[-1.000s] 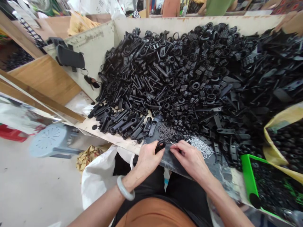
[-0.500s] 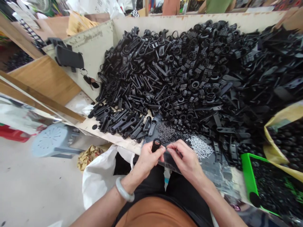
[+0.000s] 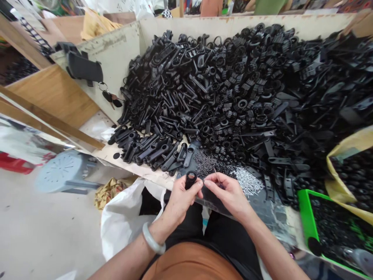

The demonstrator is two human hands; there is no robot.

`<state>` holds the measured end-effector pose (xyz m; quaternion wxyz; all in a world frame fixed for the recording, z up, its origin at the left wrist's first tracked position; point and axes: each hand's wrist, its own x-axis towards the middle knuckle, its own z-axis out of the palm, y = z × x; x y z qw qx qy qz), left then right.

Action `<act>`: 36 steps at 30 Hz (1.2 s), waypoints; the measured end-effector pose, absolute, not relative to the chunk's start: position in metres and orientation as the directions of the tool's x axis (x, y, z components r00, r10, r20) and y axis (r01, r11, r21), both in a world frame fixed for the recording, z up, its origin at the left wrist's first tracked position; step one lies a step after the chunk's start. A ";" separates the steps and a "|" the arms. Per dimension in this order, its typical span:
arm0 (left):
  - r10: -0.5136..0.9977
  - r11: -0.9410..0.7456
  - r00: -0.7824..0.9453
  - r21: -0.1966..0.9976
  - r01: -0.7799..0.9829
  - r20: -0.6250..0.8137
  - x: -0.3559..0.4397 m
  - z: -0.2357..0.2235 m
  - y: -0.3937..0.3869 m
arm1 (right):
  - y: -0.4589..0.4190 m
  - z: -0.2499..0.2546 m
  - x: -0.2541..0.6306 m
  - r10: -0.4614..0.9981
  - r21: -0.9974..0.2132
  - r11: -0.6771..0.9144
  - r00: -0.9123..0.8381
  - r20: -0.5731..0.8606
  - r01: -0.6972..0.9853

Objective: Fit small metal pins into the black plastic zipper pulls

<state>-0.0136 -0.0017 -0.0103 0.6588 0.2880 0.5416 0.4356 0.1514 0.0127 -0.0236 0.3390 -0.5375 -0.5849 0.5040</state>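
Observation:
My left hand (image 3: 181, 198) is closed round a small black plastic part (image 3: 190, 179) with a round end, held upright just past the table's front edge. My right hand (image 3: 227, 191) pinches a thin metal pin (image 3: 216, 174) and its fingertips meet the left thumb beside the part. Right behind the hands lie a heap of silver pins (image 3: 247, 179) and a patch of small dark screws (image 3: 204, 161). A huge pile of black plastic parts (image 3: 233, 93) fills the bench beyond them.
A row of long black pieces (image 3: 148, 149) lies at the front left. At right stand a green tray (image 3: 304, 217) and a yellow bag (image 3: 346, 147) of black parts. A white sack (image 3: 122, 221) hangs below the bench, with a grey stool (image 3: 62, 173) to the left. Keys (image 3: 109, 96) hang on the side wall.
My left hand lifted the black part from flat to upright. My right hand came in from the pin heap until its fingertips met the part.

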 end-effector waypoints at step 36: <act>0.806 0.587 0.104 0.762 -0.274 -0.583 -0.024 -0.006 -0.005 | -0.006 -0.017 0.206 0.979 -0.766 0.114 0.058 0.194 0.632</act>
